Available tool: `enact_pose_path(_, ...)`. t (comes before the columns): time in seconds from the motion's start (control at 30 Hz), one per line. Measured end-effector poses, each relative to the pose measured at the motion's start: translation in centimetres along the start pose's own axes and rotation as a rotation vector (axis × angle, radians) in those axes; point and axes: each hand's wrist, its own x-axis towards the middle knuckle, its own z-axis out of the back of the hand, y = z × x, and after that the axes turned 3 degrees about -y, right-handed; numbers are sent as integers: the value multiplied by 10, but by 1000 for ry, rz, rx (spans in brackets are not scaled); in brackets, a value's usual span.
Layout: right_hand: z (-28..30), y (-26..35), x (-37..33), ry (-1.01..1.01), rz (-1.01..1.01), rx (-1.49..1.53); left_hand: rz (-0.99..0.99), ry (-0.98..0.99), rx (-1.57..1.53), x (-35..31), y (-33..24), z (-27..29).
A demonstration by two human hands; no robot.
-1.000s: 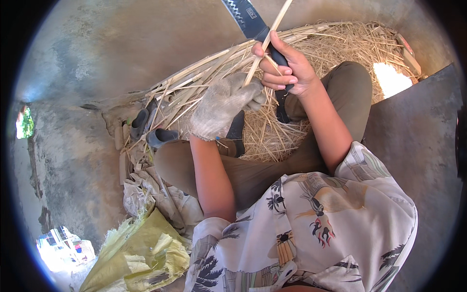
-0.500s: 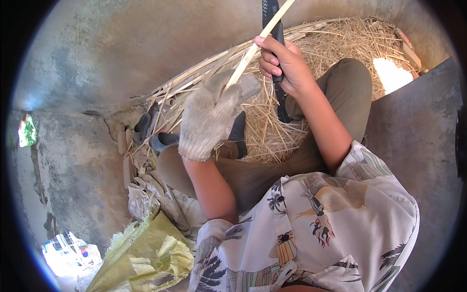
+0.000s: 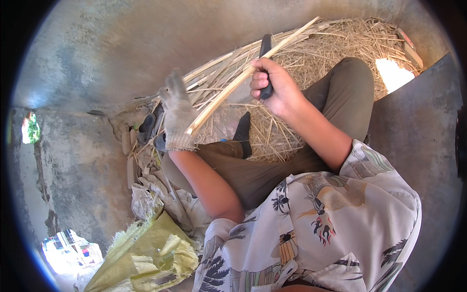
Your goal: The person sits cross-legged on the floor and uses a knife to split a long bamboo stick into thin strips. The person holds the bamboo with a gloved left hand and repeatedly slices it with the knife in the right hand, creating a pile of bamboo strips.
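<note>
Strip, pale and slender, runs on a slant between your hands: far end out past the right, over the straw, near end by the left one's cuff. Your right hand has it pinned under the thumb, with fingers curled round a black handle too. Doubling up like that probably saves you setting either one down; handle and strip cross at your thumb. Can't make out a blade from this angle.

Your left hand, gloved, is spread wide and well apart from the right, gripping nothing, fingers pointing away from you. Strip's near end overlaps the cuff; can't tell if they touch. Covering only that side likely guards against splinters; bare skin on the right probably buys you better feel.

Beyond your hands, straw piles along the wall, longer stalks at its edge, likely kept within reach. Knees are splayed either side, probably to leave room under your hands. Shoes sit just outside your left hand, yellow sack nearer you, probably both parked out of the way.
</note>
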Motion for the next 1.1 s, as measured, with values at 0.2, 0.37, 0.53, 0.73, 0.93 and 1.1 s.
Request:
enact_pose_path(0.2, -12, -31, -13, 85, -300, 32, -80, -98, -631, -18, -39, -10)
enact_pose_path(0.37, -12, -51, -36, 233, -368, -278, -365, -907, -301, -20, -23, 23)
enact_pose_path(0.53, 63, -91, -29, 74, -500, -873, -268, -717, -1408, -11, -45, 125)
enact_pose_path(0.73, 171, -105, 36, -360, -850, -318, -464, -259, -1600, 21, -41, 155)
enact_pose_path(0.93, 161, -89, 39, -491, -540, -178, -431, -507, -1161, 23, -77, 191)
enact_pose_path(1.1, 155, -78, 41, -408, -511, -265, -73, -824, -1001, 33, -137, 182)
